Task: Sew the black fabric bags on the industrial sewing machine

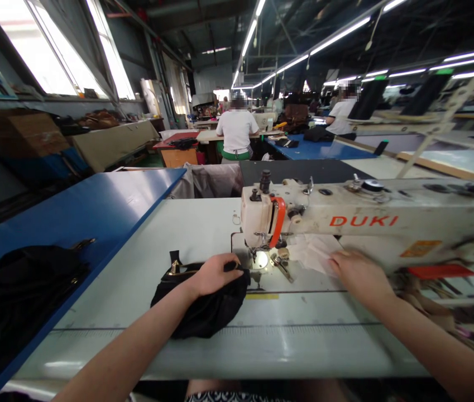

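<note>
My left hand (219, 273) is closed on the edge of a black cloth pouch (207, 312), just left of the sewing machine's needle. A gold-toned zipper (175, 267) with a short black tab runs along the pouch's upper side. Under the machine's arm, my right hand (354, 271) has its fingertips together at the right edge of thin white sheets (310, 251); whether they are paper or cloth I cannot tell. The white sewing machine (299, 215) has an orange guard, and its lamp lights the needle plate. The pouch lies left of the presser foot, close to it.
On the left, a blue table (106, 206) carries a heap of black cloth (31, 301) with zippers. A ruler strip (278, 330) crosses the worktable's front. Black thread cones (368, 99) stand at the back right. A co-worker (237, 129) in a white shirt sits ahead.
</note>
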### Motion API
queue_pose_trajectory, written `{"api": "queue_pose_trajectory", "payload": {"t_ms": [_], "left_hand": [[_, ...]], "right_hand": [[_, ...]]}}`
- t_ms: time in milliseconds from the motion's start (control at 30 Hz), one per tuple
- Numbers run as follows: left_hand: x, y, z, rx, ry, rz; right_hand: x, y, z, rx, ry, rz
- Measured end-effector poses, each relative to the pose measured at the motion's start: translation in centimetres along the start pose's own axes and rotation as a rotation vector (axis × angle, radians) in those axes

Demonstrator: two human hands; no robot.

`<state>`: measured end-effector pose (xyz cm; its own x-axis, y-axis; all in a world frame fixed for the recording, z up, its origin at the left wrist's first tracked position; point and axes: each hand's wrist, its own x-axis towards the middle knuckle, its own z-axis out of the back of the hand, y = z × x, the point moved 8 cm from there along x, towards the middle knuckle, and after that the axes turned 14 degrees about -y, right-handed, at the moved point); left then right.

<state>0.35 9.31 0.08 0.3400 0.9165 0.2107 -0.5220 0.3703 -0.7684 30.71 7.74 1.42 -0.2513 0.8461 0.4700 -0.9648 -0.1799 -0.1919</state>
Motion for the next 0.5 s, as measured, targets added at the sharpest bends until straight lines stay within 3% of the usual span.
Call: {"api": "queue_pose_trajectory", "payload": {"t_ms": [167, 500], "left_hand": [[-0.1, 0.1, 0.0, 0.018, -0.008, -0.017], [-0.2, 0.1, -0.2, 0.024, 0.005, -0.031]], "right_hand": [[-0.2, 0.3, 0.4, -0.05, -0.018, -0.022], [-0.5, -1.7, 0.9, 0.044, -0.111, -0.189]]}}
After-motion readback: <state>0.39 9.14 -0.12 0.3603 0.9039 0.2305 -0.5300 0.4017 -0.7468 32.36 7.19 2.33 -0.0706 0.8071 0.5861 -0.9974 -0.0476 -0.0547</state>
